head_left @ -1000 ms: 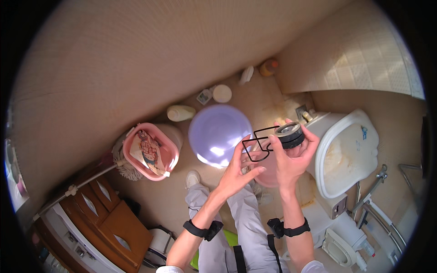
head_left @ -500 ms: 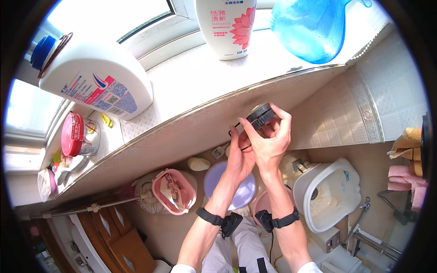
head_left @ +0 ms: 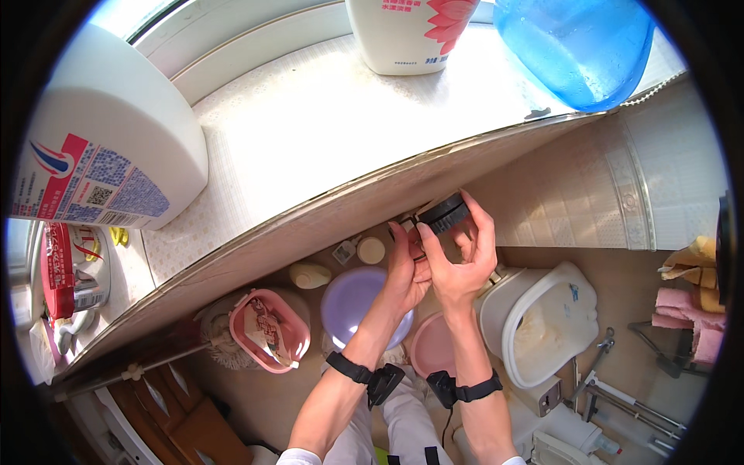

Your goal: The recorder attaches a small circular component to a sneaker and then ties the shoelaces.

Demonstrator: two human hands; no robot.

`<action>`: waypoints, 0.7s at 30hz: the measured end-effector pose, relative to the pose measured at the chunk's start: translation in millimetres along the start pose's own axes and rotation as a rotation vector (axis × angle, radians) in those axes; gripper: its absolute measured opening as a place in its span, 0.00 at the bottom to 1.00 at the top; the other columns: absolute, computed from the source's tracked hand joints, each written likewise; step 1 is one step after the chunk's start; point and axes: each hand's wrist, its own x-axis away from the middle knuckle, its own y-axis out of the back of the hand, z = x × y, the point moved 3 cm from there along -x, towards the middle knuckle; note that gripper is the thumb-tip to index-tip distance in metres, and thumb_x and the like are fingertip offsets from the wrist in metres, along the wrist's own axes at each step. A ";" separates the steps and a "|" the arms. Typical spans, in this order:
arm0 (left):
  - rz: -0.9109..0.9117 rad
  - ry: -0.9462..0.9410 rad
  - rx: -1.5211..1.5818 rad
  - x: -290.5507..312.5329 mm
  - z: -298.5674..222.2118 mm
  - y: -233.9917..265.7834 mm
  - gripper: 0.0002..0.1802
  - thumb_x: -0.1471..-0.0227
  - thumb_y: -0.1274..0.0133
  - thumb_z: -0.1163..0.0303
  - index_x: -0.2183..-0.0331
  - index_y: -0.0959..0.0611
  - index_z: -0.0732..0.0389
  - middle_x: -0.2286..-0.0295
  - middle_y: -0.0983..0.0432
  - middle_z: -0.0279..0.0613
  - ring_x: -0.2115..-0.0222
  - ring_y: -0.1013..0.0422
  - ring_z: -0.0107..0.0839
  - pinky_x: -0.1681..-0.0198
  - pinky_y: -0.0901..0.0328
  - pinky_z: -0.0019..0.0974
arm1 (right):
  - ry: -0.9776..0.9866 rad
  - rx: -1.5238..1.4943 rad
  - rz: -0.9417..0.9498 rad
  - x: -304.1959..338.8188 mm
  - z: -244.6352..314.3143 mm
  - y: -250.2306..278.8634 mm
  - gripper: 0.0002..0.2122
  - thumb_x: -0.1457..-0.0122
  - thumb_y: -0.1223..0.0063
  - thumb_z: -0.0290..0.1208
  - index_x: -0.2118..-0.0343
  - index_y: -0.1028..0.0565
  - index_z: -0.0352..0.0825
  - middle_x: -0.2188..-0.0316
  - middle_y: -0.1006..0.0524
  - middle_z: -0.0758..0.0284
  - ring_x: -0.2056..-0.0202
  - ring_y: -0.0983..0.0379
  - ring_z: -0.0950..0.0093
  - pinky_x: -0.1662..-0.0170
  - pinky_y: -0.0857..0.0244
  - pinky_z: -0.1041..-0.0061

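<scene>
In front of the sill's face, my right hand [head_left: 463, 271] grips a black round cap [head_left: 444, 215] with a ridged rim. Its thumb and fingers are on the cap's edge, and the cap is tilted. Close beside it, my left hand [head_left: 403, 279] has its thumb and fingers curled at the cap's left side, around a thin dark loop or frame piece [head_left: 408, 223]. Whether that piece is joined to the cap I cannot tell, since fingers partly cover it. Both wrists wear black straps with small black devices.
On the windowsill [head_left: 294, 139] stand a large white bottle [head_left: 132, 124], a white bottle with a pink flower [head_left: 411, 43], a blue translucent container [head_left: 577, 54] and a red-lidded tub [head_left: 58, 271]. Below are a pink bin [head_left: 240, 335], a purple basin [head_left: 356, 298], a pink basin [head_left: 434, 349] and a white sink [head_left: 554, 325].
The view has shifted closer to the sill, so its bottles look larger and the left one sits further left. Both hands stay at the cap, which now shows its rim more side-on.
</scene>
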 end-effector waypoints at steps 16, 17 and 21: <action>-0.138 0.013 0.108 -12.5 -13.0 34.4 0.37 0.40 0.56 0.32 0.56 0.19 0.58 0.67 0.18 0.37 0.69 0.21 0.25 0.70 0.24 0.28 | 0.086 0.250 -0.068 -6.9 -3.0 -22.3 0.28 0.53 0.27 0.18 0.47 0.25 0.27 0.53 0.27 0.63 0.52 0.24 0.71 0.53 0.23 0.74; -0.154 0.026 0.102 -11.5 -12.9 39.1 0.37 0.40 0.56 0.32 0.57 0.19 0.58 0.68 0.19 0.37 0.69 0.22 0.25 0.70 0.24 0.29 | 0.093 0.276 -0.079 -5.6 -4.3 -23.6 0.28 0.53 0.26 0.19 0.47 0.25 0.27 0.54 0.26 0.63 0.53 0.23 0.71 0.53 0.24 0.74; -0.181 0.085 0.113 -16.0 -5.9 36.2 0.35 0.41 0.54 0.31 0.57 0.19 0.56 0.69 0.20 0.35 0.69 0.22 0.25 0.71 0.24 0.30 | 0.107 0.337 -0.110 -8.3 0.8 -19.7 0.26 0.54 0.28 0.19 0.49 0.25 0.27 0.56 0.26 0.65 0.57 0.24 0.73 0.55 0.26 0.75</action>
